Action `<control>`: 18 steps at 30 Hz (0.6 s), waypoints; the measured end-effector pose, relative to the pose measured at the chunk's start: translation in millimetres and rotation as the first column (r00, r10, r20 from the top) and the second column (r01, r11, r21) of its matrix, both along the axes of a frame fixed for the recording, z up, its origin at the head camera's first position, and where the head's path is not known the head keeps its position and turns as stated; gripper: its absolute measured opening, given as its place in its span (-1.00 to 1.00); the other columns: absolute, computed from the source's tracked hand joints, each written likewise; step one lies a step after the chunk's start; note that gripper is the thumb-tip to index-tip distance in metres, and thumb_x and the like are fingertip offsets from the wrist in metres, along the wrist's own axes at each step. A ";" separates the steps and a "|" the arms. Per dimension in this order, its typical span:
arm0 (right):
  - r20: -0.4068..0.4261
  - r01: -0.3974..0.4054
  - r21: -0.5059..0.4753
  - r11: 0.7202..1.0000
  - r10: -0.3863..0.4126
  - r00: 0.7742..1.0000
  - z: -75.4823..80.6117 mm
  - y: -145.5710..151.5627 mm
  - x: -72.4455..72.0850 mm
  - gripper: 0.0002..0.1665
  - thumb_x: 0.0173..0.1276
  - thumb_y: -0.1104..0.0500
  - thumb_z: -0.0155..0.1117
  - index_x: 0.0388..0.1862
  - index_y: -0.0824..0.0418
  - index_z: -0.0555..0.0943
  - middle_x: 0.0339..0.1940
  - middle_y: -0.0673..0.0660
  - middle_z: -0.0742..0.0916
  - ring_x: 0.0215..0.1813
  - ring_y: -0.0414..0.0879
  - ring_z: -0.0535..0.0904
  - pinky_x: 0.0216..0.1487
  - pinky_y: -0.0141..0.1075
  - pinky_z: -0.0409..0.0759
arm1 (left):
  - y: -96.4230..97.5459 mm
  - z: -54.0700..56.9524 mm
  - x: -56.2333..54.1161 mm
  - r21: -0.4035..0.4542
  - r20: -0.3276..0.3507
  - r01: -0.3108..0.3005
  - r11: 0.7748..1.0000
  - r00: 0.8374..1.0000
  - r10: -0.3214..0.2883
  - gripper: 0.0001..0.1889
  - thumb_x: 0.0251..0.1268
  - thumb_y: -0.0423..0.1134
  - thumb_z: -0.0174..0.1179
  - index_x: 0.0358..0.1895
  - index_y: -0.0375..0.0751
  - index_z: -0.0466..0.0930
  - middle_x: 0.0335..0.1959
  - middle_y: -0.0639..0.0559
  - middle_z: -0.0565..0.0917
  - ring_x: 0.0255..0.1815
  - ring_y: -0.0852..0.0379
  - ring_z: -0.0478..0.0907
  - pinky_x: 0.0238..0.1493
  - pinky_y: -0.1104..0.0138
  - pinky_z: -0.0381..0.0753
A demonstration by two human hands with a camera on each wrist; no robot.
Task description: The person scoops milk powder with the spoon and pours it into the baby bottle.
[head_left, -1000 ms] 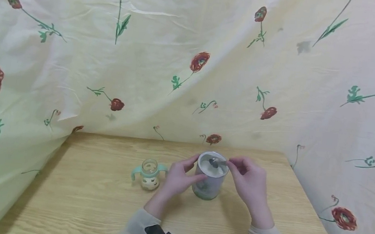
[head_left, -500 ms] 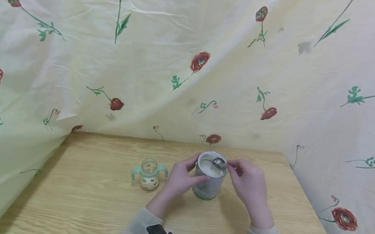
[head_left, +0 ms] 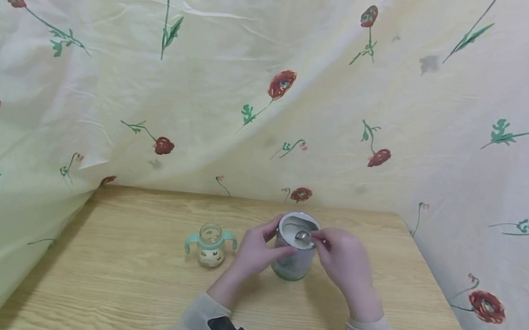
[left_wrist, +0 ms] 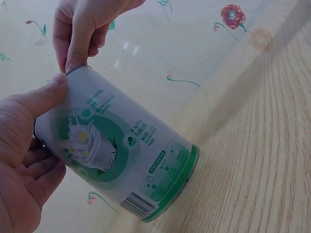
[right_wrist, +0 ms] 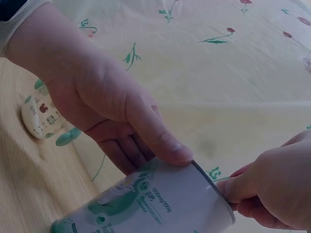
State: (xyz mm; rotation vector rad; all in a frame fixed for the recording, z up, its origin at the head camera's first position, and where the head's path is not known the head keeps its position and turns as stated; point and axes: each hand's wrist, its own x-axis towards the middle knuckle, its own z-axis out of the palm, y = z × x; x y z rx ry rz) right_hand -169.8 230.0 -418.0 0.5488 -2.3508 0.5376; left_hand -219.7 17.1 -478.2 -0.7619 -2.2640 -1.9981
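Silvery scoop (head_left: 303, 236) pinched by the right hand (head_left: 344, 256) at the mouth of the can (head_left: 290, 263), gripped round the side by the left hand (head_left: 255, 250), seemingly for steadiness, handled bottle (head_left: 210, 256) just left of that hand, floral cloth (head_left: 218, 97) beyond both.

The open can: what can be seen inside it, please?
Inside the can: pale contents and a shiny spoon, pinched by the right hand. The bottom is covered, so the contents' depth cannot be told.
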 end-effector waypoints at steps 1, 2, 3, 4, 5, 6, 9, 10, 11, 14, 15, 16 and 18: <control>0.006 -0.005 0.002 1.000 0.005 1.000 0.2 -1.2 0.3 -0.78 0.14 0.45 0.66 -0.28 0.24 0.83 -0.38 0.10 0.84 -0.47 -0.19 0.63 -0.48 -0.25 0.66 | -0.1 0.0 0.5 0.000 0.004 -0.002 1.000 1.000 0.002 -0.10 0.20 -0.19 0.63 0.59 -0.28 0.38 0.57 -0.08 0.44 0.58 -0.01 0.38 0.57 0.13 0.38; 0.014 -0.008 0.005 1.000 0.008 1.000 0.0 -2.2 0.8 -0.79 0.14 0.44 0.66 -0.29 0.24 0.83 -0.38 0.10 0.83 -0.47 -0.19 0.64 -0.47 -0.25 0.67 | 0.0 0.0 0.8 0.000 0.008 -0.004 1.000 1.000 0.004 -0.10 0.20 -0.19 0.63 0.59 -0.28 0.38 0.57 -0.08 0.44 0.58 -0.01 0.38 0.57 0.13 0.38; 0.022 -0.011 0.007 1.000 0.011 1.000 -0.1 -3.2 1.2 -0.80 0.15 0.44 0.66 -0.29 0.23 0.83 -0.39 0.09 0.83 -0.47 -0.19 0.64 -0.47 -0.26 0.67 | 0.2 0.1 1.2 -0.001 0.013 -0.007 1.000 1.000 0.007 -0.09 0.20 -0.19 0.63 0.59 -0.28 0.37 0.58 -0.08 0.43 0.58 -0.01 0.38 0.57 0.13 0.38; 0.032 -0.014 0.006 1.000 0.014 0.999 -0.1 -4.2 1.3 -0.80 0.16 0.43 0.66 -0.29 0.23 0.83 -0.39 0.09 0.83 -0.47 -0.19 0.64 -0.47 -0.27 0.67 | 0.2 0.4 1.2 -0.004 0.017 -0.010 1.000 1.000 0.010 -0.09 0.21 -0.18 0.63 0.59 -0.28 0.37 0.58 -0.08 0.43 0.58 -0.01 0.38 0.57 0.13 0.39; 0.042 -0.015 0.004 1.000 0.015 0.999 -0.2 -4.9 1.3 -0.81 0.17 0.43 0.65 -0.29 0.23 0.83 -0.39 0.08 0.83 -0.47 -0.20 0.63 -0.47 -0.27 0.67 | 0.3 0.5 1.3 -0.009 0.020 -0.014 1.000 1.000 0.014 -0.09 0.21 -0.17 0.63 0.59 -0.28 0.37 0.58 -0.08 0.43 0.57 -0.01 0.38 0.56 0.13 0.39; 0.052 -0.018 0.000 1.000 0.018 0.998 -0.2 -5.6 1.4 -0.82 0.18 0.42 0.65 -0.29 0.23 0.83 -0.39 0.07 0.83 -0.46 -0.20 0.63 -0.46 -0.28 0.67 | 0.5 0.6 1.3 -0.013 0.022 -0.017 1.000 1.000 0.017 -0.09 0.21 -0.16 0.63 0.59 -0.27 0.38 0.58 -0.08 0.43 0.57 -0.01 0.38 0.56 0.12 0.40; 0.088 -0.020 -0.028 0.999 0.023 0.996 -0.8 -6.7 1.0 -0.85 0.20 0.41 0.64 -0.29 0.24 0.84 -0.40 0.06 0.83 -0.47 -0.22 0.61 -0.46 -0.29 0.66 | 0.8 0.3 1.0 -0.019 0.022 -0.021 1.000 1.000 0.021 -0.09 0.22 -0.14 0.62 0.59 -0.28 0.38 0.58 -0.08 0.43 0.57 -0.02 0.39 0.55 0.12 0.41; 0.099 -0.021 -0.040 0.999 0.025 0.995 -0.8 -7.2 0.9 -0.85 0.21 0.41 0.64 -0.29 0.24 0.84 -0.40 0.06 0.83 -0.47 -0.23 0.60 -0.46 -0.30 0.66 | 0.8 0.1 0.9 -0.019 0.023 -0.020 1.000 1.000 0.021 -0.09 0.22 -0.14 0.62 0.60 -0.27 0.38 0.58 -0.07 0.43 0.57 -0.01 0.39 0.55 0.12 0.41; 0.109 -0.019 -0.048 0.999 0.024 0.994 -0.9 -7.6 0.7 -0.86 0.22 0.41 0.63 -0.29 0.24 0.84 -0.40 0.05 0.83 -0.47 -0.23 0.60 -0.46 -0.29 0.66 | 0.8 0.1 0.8 -0.017 0.021 -0.019 1.000 1.000 0.020 -0.09 0.22 -0.14 0.62 0.60 -0.27 0.38 0.58 -0.07 0.43 0.57 -0.01 0.38 0.56 0.11 0.41; 0.143 -0.007 -0.075 0.997 0.018 0.990 -0.9 -8.7 0.4 -0.89 0.25 0.38 0.62 -0.27 0.24 0.85 -0.39 0.04 0.84 -0.46 -0.23 0.58 -0.45 -0.29 0.65 | 0.7 0.3 0.7 -0.013 0.019 -0.016 1.000 1.000 0.016 -0.10 0.23 -0.14 0.62 0.60 -0.27 0.37 0.58 -0.04 0.44 0.58 0.00 0.38 0.56 0.12 0.40; 0.158 -0.004 -0.083 0.997 0.017 0.987 -0.8 -9.2 0.5 -0.89 0.26 0.37 0.62 -0.27 0.23 0.85 -0.38 0.04 0.84 -0.45 -0.24 0.59 -0.44 -0.29 0.65 | 0.5 0.5 0.7 -0.011 0.020 -0.014 1.000 1.000 0.014 -0.10 0.23 -0.14 0.62 0.60 -0.27 0.37 0.58 -0.03 0.44 0.58 0.01 0.38 0.56 0.12 0.40; 0.173 -0.003 -0.094 0.996 0.019 0.985 -0.7 -9.7 0.5 -0.91 0.28 0.35 0.61 -0.26 0.23 0.86 -0.37 0.04 0.84 -0.44 -0.23 0.60 -0.42 -0.28 0.67 | 0.4 0.6 0.8 -0.010 0.023 -0.013 1.000 1.000 0.013 -0.09 0.23 -0.15 0.62 0.60 -0.28 0.37 0.58 -0.02 0.44 0.58 0.02 0.38 0.56 0.13 0.40; 0.205 -0.003 -0.118 0.993 0.028 0.978 -0.7 -10.5 0.3 -0.92 0.31 0.32 0.61 -0.23 0.24 0.86 -0.35 0.04 0.85 -0.42 -0.22 0.64 -0.39 -0.27 0.70 | 0.1 1.0 1.0 -0.009 0.025 -0.011 1.000 1.000 0.012 -0.09 0.23 -0.15 0.62 0.60 -0.28 0.37 0.57 -0.01 0.44 0.58 0.03 0.38 0.56 0.14 0.40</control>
